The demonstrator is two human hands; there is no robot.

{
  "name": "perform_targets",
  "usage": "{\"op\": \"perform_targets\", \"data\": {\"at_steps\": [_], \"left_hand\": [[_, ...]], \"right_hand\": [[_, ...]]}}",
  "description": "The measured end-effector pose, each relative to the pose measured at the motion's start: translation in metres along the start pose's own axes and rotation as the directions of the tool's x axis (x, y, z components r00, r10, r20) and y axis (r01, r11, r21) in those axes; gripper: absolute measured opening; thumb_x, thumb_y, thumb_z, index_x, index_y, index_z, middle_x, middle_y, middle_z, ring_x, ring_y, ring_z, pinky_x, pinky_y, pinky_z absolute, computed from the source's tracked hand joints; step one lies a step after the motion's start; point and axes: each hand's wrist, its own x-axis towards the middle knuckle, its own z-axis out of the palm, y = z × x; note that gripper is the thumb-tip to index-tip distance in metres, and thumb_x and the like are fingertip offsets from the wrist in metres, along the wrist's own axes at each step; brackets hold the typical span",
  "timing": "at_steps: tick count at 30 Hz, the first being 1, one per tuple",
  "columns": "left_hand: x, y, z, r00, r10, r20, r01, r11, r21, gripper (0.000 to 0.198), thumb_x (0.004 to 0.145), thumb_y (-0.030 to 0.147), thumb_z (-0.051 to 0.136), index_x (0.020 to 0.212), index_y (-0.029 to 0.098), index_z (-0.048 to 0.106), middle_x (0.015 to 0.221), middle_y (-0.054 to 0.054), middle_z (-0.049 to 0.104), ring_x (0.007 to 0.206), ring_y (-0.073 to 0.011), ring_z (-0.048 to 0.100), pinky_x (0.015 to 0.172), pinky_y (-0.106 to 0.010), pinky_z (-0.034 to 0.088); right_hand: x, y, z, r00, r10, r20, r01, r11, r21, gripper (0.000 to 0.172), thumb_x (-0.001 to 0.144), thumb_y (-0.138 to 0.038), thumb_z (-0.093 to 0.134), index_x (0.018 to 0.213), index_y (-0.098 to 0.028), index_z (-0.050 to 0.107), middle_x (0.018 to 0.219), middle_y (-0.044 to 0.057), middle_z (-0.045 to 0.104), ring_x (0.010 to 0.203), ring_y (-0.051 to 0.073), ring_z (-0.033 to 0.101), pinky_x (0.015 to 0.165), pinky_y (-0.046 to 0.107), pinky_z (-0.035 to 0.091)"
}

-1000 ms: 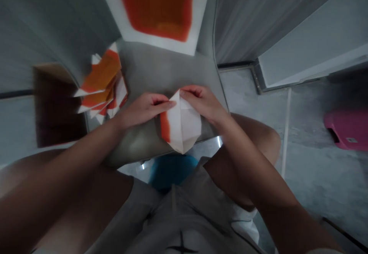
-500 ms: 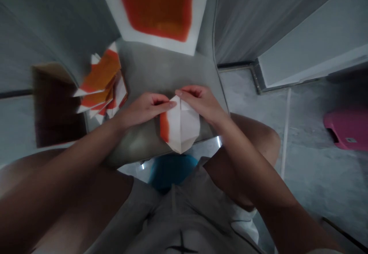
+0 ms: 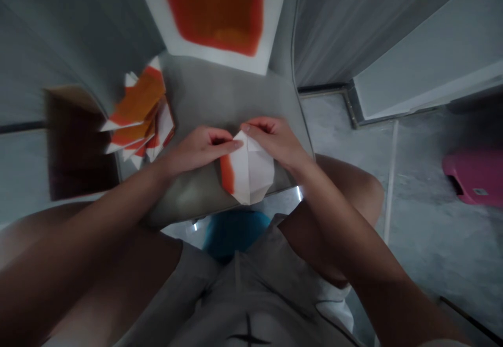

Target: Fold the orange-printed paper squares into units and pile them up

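A folded sheet of white paper with an orange edge (image 3: 249, 171) lies on a small grey table (image 3: 220, 100) in front of my knees. My left hand (image 3: 196, 150) pinches the paper's top corner from the left, fingers curled. From the right, my right hand (image 3: 275, 140) presses and grips the same top corner, fingertips bent over the fold. The two hands almost touch above the paper's peak.
A pile of folded orange-and-white papers (image 3: 139, 114) sits at the table's left edge. A flat white sheet with an orange square (image 3: 216, 11) lies at the table's far end. A pink object (image 3: 473, 176) rests on the floor at right. A blue thing (image 3: 231, 231) shows under the table.
The folded paper has grown slightly shorter and its lower tip has drawn up toward my hands. Both hands stay at its top corner.
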Motion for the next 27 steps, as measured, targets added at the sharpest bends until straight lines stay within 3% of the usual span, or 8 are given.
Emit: {"op": "perform_targets", "data": {"at_steps": [5, 10, 17, 27], "left_hand": [[-0.001, -0.001, 0.004, 0.997, -0.035, -0.075, 0.034, 0.999, -0.012, 0.049, 0.096, 0.061, 0.058, 0.072, 0.02, 0.072, 0.068, 0.0, 0.064, 0.065, -0.014, 0.055, 0.058, -0.025, 0.038], [-0.002, 0.002, 0.005, 0.996, -0.026, -0.084, 0.026, 1.0, 0.0, 0.049, 0.095, 0.06, 0.059, 0.068, 0.019, 0.067, 0.065, 0.0, 0.06, 0.062, -0.0126, 0.051, 0.055, -0.025, 0.034], [-0.004, 0.008, 0.009, 0.981, -0.024, -0.193, 0.028, 0.999, 0.018, 0.052, 0.092, 0.063, 0.06, 0.063, 0.021, 0.063, 0.06, 0.002, 0.055, 0.06, -0.0126, 0.046, 0.053, -0.026, 0.032], [-0.008, 0.0, 0.017, 0.939, -0.011, -0.344, 0.001, 1.0, -0.027, 0.052, 0.095, 0.064, 0.059, 0.066, 0.021, 0.063, 0.063, 0.0, 0.058, 0.064, -0.0155, 0.052, 0.054, -0.029, 0.034]], "right_hand": [[0.001, 0.004, -0.001, 1.0, -0.021, 0.004, 0.021, 1.0, 0.017, 0.027, 0.088, -0.052, 0.074, 0.086, -0.025, 0.076, 0.081, 0.003, 0.074, 0.075, 0.02, 0.064, 0.054, 0.031, 0.046], [0.002, 0.006, -0.001, 0.999, -0.034, 0.003, 0.034, 0.998, 0.048, 0.026, 0.088, -0.052, 0.075, 0.083, -0.026, 0.074, 0.079, 0.002, 0.073, 0.074, 0.02, 0.064, 0.056, 0.032, 0.048], [0.006, 0.0, 0.004, 0.999, -0.044, -0.024, 0.044, 0.999, 0.009, 0.025, 0.092, -0.05, 0.071, 0.08, -0.028, 0.073, 0.079, 0.001, 0.071, 0.076, 0.02, 0.064, 0.059, 0.033, 0.049], [0.012, -0.013, 0.012, 0.996, -0.063, -0.06, 0.054, 0.989, -0.138, 0.042, 0.09, -0.065, 0.067, 0.076, -0.026, 0.064, 0.073, 0.004, 0.066, 0.082, 0.024, 0.062, 0.059, 0.035, 0.046]]}}
